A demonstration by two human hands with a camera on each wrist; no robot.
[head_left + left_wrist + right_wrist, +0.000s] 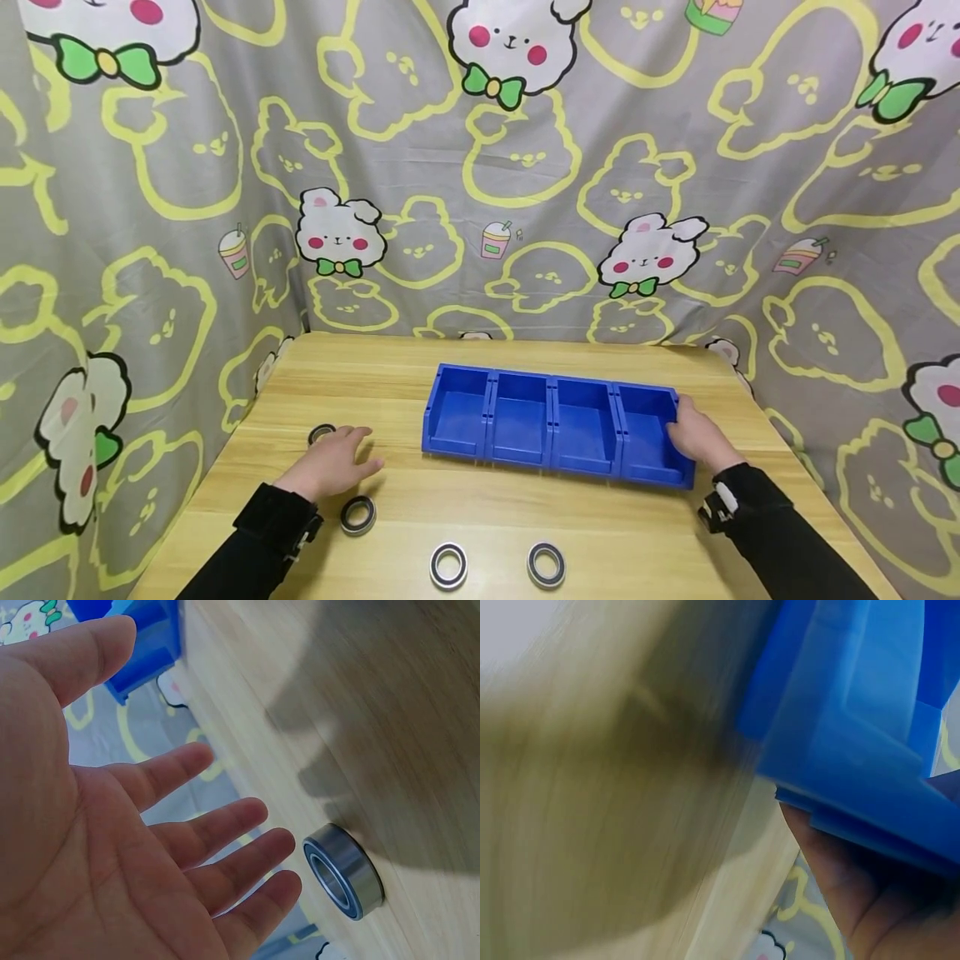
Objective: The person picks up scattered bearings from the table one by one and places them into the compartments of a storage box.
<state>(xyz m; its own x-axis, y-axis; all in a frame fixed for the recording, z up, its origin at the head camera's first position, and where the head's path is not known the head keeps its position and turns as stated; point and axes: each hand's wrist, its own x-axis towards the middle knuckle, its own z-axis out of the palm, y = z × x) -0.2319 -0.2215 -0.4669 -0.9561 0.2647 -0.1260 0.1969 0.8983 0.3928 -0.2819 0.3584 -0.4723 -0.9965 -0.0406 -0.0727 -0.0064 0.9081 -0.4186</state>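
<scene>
Bearings [448,583]: two toward your desk's [637,533] near edge, two toward its left edge, spaced apart, seemingly leaving finger room.
Left hand [330,465]: wide, holding nothing, beside the left pair.
Right hand [702,437]: grips the bin's [552,425] right end, probably steadying it.
Bin: toward the far edge, low fronts facing you, apparently for reach.

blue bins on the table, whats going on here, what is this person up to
A person's right hand grips the right end of a row of four blue bins. Their left hand is held open and empty near two bearings, one partly hidden behind it. Two more bearings lie nearer the person, and all four are outside the bins.
</scene>
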